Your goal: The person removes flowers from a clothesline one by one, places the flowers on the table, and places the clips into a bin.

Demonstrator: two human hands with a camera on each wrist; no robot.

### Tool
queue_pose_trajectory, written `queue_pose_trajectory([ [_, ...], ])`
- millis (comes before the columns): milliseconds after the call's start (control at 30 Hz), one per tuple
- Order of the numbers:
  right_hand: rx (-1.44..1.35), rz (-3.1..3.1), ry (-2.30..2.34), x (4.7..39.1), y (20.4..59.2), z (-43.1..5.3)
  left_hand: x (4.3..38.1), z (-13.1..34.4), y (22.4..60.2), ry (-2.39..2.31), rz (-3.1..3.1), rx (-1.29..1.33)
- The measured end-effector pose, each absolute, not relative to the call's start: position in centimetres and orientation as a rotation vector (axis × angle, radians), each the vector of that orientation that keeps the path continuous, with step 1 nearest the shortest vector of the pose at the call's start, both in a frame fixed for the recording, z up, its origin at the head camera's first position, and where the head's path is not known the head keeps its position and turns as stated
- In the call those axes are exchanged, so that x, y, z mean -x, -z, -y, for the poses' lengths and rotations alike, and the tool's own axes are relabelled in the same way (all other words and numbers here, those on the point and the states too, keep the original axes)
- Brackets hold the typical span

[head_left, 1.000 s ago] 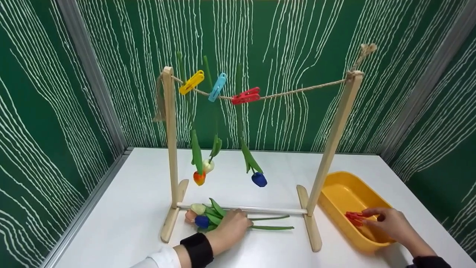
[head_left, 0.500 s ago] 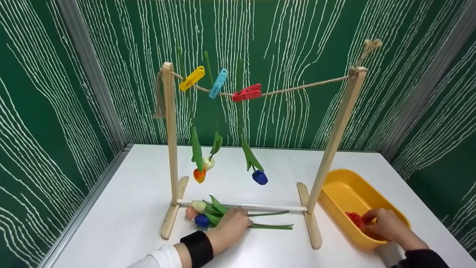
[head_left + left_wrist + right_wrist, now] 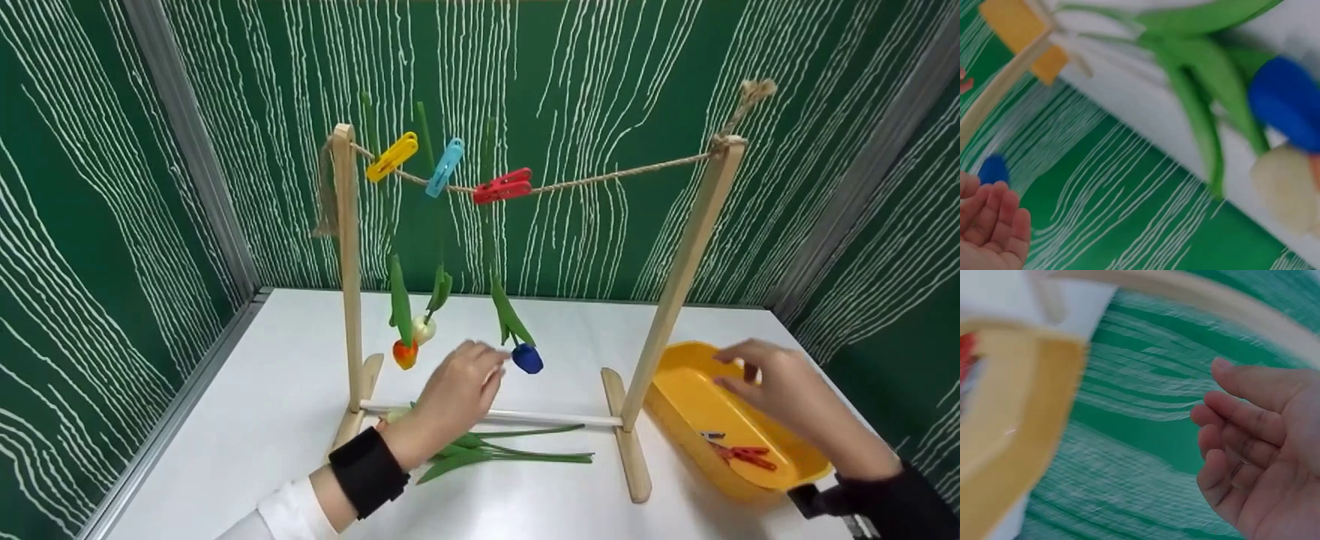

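I have a pale wooden frame point(image 3: 686, 300) on the white counter point(image 3: 300, 360), a rope point(image 3: 622, 175) sagging between its posts. Right of it sits a deep yellow tray point(image 3: 686, 349) with rounded corners. Three tulips hang head down from the rope: an orange tulip point(image 3: 405, 354), a cream tulip point(image 3: 424, 328) and a dark blue tulip point(image 3: 527, 358), clipped by a yellow peg point(image 3: 392, 157), a light-blue peg point(image 3: 445, 167) and a red peg point(image 3: 502, 186). A leafy loose bunch point(image 3: 1196, 62), blue and cream heads showing, lies at the frame's foot. Loose red pegs point(image 3: 750, 456) rest in the tray.

The left grip point(image 3: 457, 390) is raised over the bunch, fingers loosely bent and unloaded, tips by the dark blue tulip; I can't tell whether they touch. The right grip point(image 3: 787, 382) is above the tray, moderately wide and unloaded, the loose red pegs below.

On my head view the left grip masks most of the bunch's heads; the left wrist view crops them. My right wrist view is blurred, the tray cut off. I can't count the loose red pegs.
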State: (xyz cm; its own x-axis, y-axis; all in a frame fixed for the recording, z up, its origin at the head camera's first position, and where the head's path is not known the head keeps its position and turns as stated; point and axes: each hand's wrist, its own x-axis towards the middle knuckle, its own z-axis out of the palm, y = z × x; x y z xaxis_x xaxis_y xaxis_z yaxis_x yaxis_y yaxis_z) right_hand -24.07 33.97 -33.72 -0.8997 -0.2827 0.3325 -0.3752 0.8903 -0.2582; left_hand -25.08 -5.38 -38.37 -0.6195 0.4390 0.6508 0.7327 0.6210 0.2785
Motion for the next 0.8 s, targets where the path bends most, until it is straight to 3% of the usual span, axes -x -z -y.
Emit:
queue_pose_trajectory([
  [200,-0.811,2.390,-0.341,23.0,27.4,-28.8,25.0,5.8,33.7,0.880,2.037,0.824],
  [400,-0.956,2.285,-0.392,22.3,21.6,-24.0,25.5,6.1,30.3,0.992,1.908,0.770],
  [600,-1.023,2.289,-0.533,23.0,17.4,-20.1,26.3,5.5,28.0,1.186,1.952,0.695],
  [800,-0.942,2.359,-0.692,24.4,15.6,-16.7,27.1,5.0,27.0,1.327,2.028,0.630],
])
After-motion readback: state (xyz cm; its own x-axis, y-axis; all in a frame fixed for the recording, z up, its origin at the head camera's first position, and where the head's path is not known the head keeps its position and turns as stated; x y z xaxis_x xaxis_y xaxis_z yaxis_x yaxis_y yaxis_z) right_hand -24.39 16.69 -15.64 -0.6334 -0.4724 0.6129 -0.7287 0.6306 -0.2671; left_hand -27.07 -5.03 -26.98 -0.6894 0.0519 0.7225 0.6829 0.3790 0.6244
